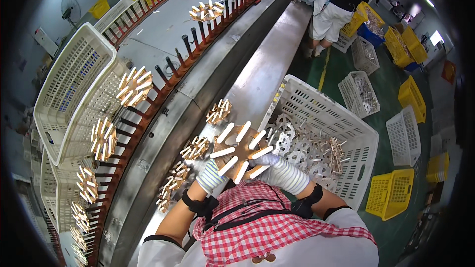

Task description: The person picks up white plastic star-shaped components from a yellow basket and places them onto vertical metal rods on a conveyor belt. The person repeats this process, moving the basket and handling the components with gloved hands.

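Note:
In front of my chest is a copper-coloured round disc (241,149) with several white rods standing around it. My left hand (211,176), in a striped knitted glove, grips its lower left edge. At the lower right edge my right hand (286,172), gloved alike, holds it too; most fingers of both hands are hidden beneath it. Similar rod-studded pieces lie on the metal ledge to the left, one cluster (195,148) close to my left hand and one piece (218,111) farther off. Right of my hands stands a large white crate (341,113) with many silvery, plate-like parts (302,143).
A curved rail with dark upright pegs (185,44) carries more rod-studded pieces (103,139) along the left. White crates (74,79) stand beyond it. A co-worker (341,0) is at the far end of the metal ledge (277,44). Yellow crates (390,195) stand on the green floor.

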The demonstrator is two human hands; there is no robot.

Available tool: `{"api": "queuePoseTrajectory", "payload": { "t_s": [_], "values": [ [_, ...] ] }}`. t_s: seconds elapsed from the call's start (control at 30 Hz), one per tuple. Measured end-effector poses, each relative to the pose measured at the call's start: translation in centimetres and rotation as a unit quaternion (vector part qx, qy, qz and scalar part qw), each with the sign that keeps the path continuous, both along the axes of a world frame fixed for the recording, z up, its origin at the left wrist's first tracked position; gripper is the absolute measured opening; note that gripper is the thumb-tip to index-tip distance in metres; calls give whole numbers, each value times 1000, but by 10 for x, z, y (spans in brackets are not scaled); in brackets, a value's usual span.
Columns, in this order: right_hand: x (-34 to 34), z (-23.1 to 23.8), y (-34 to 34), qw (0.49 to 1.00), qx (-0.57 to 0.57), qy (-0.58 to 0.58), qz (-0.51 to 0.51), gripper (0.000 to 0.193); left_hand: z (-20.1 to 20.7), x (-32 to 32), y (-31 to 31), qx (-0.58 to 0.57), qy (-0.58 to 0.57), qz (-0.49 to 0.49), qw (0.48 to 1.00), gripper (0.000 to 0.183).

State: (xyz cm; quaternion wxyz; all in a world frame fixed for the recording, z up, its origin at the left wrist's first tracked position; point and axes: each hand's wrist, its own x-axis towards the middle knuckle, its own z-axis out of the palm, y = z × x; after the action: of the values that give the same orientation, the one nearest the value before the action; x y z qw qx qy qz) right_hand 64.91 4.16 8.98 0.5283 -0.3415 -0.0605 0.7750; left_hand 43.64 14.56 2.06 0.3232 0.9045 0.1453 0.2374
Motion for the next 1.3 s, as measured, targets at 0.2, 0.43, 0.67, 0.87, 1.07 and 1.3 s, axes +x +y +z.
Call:
{"api": "queuePoseTrajectory", "payload": {
  "t_s": [0.2, 0.43, 0.67, 0.87, 1.07, 1.3],
  "values": [
    [18, 8, -5, 928, 148, -281, -195, 44, 2, -2, 4, -31, 53, 30, 998, 49],
    [11, 57, 34, 453, 466, -760, -10, 28, 36, 0, 2, -210, 186, -99, 955, 50],
    [3, 39, 42, 508, 535, -672, 54, 28, 64, -13, -10, -294, 100, -125, 942, 56],
    [-8, 41, 50, 520, 558, -639, 96, 28, 76, -27, -14, -386, 28, -93, 917, 59],
    [7, 81, 26, 569, 413, -707, -73, 46, 67, -56, 49, -495, -258, 131, 819, 62],
    [38, 33, 1, 642, 305, -697, -98, 28, -2, -144, 245, 209, -2, 614, 761, 37]
  ]
}}
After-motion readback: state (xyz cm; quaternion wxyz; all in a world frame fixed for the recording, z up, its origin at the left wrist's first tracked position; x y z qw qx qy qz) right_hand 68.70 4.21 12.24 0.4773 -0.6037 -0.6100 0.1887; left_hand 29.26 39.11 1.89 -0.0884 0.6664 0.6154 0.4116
